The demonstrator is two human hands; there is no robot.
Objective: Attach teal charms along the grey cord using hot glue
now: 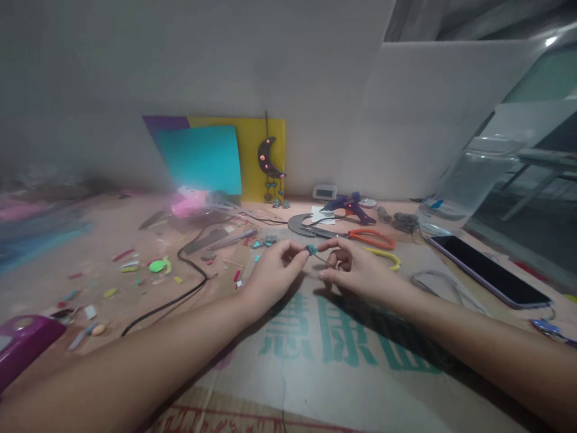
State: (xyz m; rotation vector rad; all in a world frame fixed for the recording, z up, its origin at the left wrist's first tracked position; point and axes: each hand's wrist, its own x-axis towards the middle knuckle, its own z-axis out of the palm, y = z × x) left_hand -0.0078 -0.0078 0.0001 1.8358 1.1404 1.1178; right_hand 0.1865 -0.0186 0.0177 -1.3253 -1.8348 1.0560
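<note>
Over the middle of a printed cardboard sheet, both hands meet at a small teal piece with a thin cord or wire running from it. My left hand pinches the teal piece between thumb and fingertips. Close on its right, my right hand has its fingers curled, with the index fingertip at the teal piece and the thin cord near its thumb. Just behind the hands are orange-handled scissors, whose blades point left. Small teal bits lie beside the left hand.
A purple glue gun rests behind the scissors. A phone is at the right, a magenta object at the left. Colourful scraps and a black cable lie left. A moon ornament hangs before a yellow card.
</note>
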